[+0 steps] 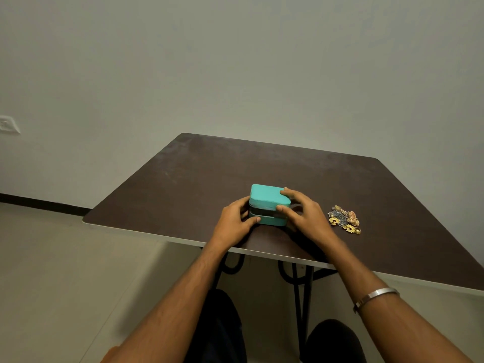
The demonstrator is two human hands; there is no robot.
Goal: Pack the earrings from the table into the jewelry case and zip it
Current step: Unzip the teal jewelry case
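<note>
Nearest the camera, 2 bare forearms reach forward over 2 dark-clad knees, the right one wearing 1 silver bangle at the wrist. Both hands meet at 1 teal jewelry case, which sits on the brown table close to its near edge and roughly midway along it. The left hand grips the case's left side, thumb curled along the lower front and fingers wrapped round the side. The right hand holds the right end, fingers curled over the top corner and the thumb pressing at the seam (a dark gap shows there between lid and base, so the lid looks slightly parted; the zip itself is too small to make out). The case's long axis runs left to right, nearly parallel to the near table edge, its front face turned toward the person.

Just right of the right hand, apart from it, lies 1 heap of earrings, gold and dark pieces tangled so the count cannot be told.

Beyond the case the tabletop stretches bare to its far edge, which meets a plain wall; 1 wall socket shows at far left.
</note>
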